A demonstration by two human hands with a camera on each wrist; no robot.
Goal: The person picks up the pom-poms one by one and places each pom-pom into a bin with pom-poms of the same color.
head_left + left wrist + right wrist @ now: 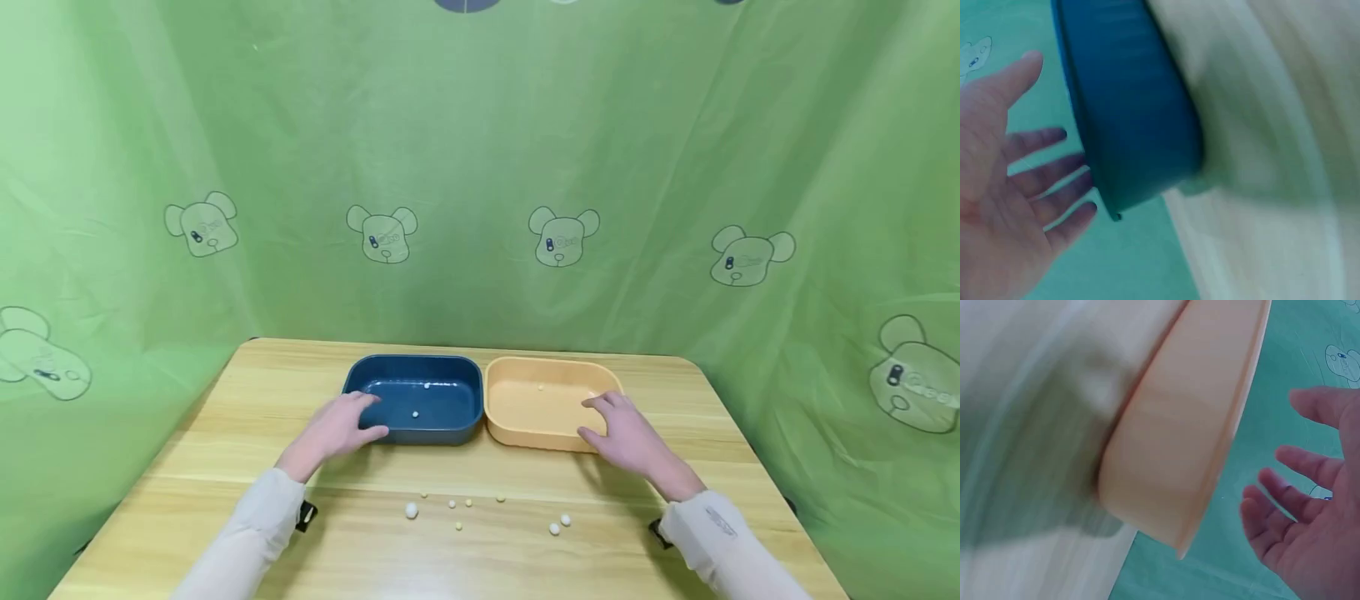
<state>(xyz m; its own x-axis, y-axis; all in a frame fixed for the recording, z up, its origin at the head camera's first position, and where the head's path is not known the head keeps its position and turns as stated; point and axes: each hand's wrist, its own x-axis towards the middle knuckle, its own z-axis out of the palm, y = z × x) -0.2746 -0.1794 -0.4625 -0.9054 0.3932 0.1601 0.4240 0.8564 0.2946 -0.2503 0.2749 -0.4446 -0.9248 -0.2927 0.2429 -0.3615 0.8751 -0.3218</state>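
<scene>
A dark blue rectangular tub (442, 436) stands on the table, with two small white balls (415, 414) on its floor. Side by side with it is a light orange tub (525, 437), holding a small pale yellow ball (541, 387). My left hand (341, 425) hovers at the blue tub's left end, fingers spread and nothing in the grasp; the left wrist view shows its fingertips right at the rim. Over the orange tub's right end is my right hand (626, 433), thumb and fingers apart, palm holding nothing; in the right wrist view a gap shows between them and the rim.
Loose on the wooden table (360, 550), in front of the tubs, lie a larger white ball (412, 510), several tiny yellow balls (459, 526) and two white balls (554, 529) to the right. A green curtain (465, 292) hangs close behind the table's back edge.
</scene>
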